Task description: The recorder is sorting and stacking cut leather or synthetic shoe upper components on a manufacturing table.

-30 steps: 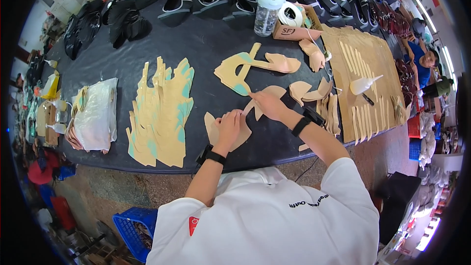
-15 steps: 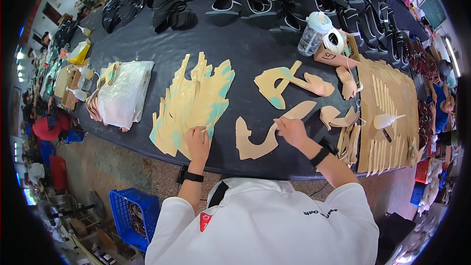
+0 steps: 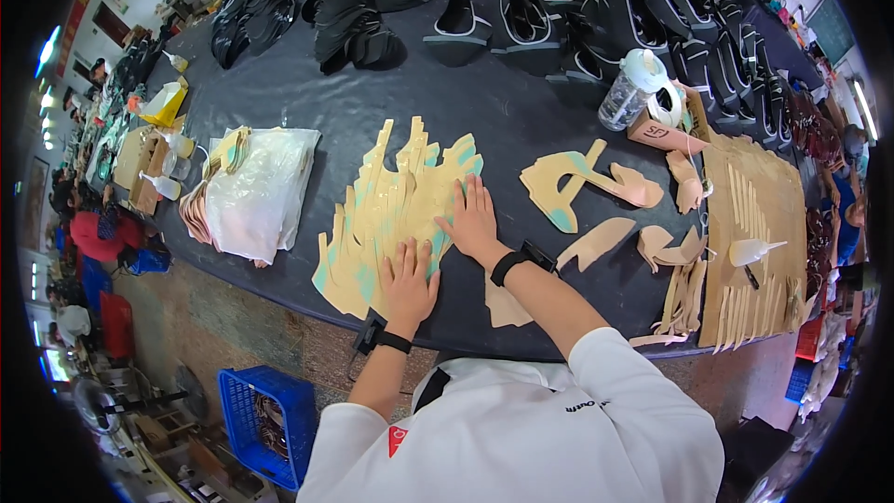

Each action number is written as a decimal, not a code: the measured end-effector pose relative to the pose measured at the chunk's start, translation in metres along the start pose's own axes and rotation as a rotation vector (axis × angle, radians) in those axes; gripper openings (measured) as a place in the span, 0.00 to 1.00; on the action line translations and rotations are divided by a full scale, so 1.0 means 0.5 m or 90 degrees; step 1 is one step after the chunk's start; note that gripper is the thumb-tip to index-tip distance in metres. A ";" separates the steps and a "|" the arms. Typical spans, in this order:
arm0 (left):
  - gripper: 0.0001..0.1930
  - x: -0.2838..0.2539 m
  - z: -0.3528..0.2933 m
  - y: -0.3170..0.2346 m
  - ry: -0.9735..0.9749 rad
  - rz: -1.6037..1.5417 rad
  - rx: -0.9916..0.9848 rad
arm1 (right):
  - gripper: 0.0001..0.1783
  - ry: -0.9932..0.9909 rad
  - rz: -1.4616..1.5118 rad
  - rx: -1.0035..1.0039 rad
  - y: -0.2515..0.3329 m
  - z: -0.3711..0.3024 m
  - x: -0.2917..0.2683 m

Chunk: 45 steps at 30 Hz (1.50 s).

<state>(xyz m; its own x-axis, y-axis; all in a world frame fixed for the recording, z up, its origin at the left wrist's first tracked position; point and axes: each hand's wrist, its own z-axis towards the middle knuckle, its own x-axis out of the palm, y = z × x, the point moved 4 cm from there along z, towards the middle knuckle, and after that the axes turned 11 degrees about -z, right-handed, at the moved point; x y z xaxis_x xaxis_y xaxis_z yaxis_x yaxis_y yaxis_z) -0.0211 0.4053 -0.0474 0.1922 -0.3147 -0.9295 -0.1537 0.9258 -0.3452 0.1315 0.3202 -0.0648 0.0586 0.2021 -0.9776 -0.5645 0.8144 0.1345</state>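
Observation:
A fanned-out pile of tan shoe-upper pieces [image 3: 368, 233] with mint-green patches lies on the dark table in front of me. My left hand [image 3: 408, 284] rests flat on the pile's lower right part, fingers spread, holding nothing. Farther up, my right hand [image 3: 473, 222] is laid on the right edge of the pile, its fingers stretched out. Beneath my right forearm lies a tan curved piece [image 3: 506, 307], largely hidden by the arm. Just right of that arm is a tan strip-shaped piece [image 3: 598, 240]; whether the two are joined is hidden.
Beyond it lie overlapping tan pieces [image 3: 559, 191]. A brown board [image 3: 722, 251] at right bears thin strips and a squeeze bottle [image 3: 752, 251]. At left is a plastic-covered stack [image 3: 261, 191]. A clear bottle [image 3: 629, 93] and black shoes [image 3: 526, 23] stand farther back.
My right hand has left the curved piece, moved left and flattened on the pile. My left hand has opened from curled fingers to lie flat. The whole view has shifted slightly.

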 end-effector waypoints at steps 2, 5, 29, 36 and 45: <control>0.29 -0.007 0.010 0.018 0.005 -0.018 -0.022 | 0.43 -0.007 0.000 -0.008 0.020 0.020 0.012; 0.29 -0.010 0.033 0.047 0.002 -0.007 -0.030 | 0.43 -0.033 0.004 -0.031 0.038 0.061 0.026; 0.22 0.028 -0.024 -0.264 0.197 -0.353 0.398 | 0.29 0.186 0.022 -0.045 -0.438 -0.260 -0.291; 0.19 0.101 -0.098 -0.332 0.104 0.027 0.506 | 0.10 0.025 -0.173 -0.226 -0.459 -0.264 -0.238; 0.21 0.064 -0.079 -0.273 0.104 -0.087 0.482 | 0.04 -0.108 -0.217 -0.380 -0.413 -0.126 -0.280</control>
<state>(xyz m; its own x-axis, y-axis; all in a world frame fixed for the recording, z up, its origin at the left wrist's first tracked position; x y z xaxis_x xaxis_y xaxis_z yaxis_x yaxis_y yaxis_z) -0.0325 0.2607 -0.0351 0.0078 -0.4088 -0.9126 0.5742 0.7490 -0.3306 0.1880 0.0896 0.0340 0.4123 0.1099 -0.9044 -0.8438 0.4202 -0.3337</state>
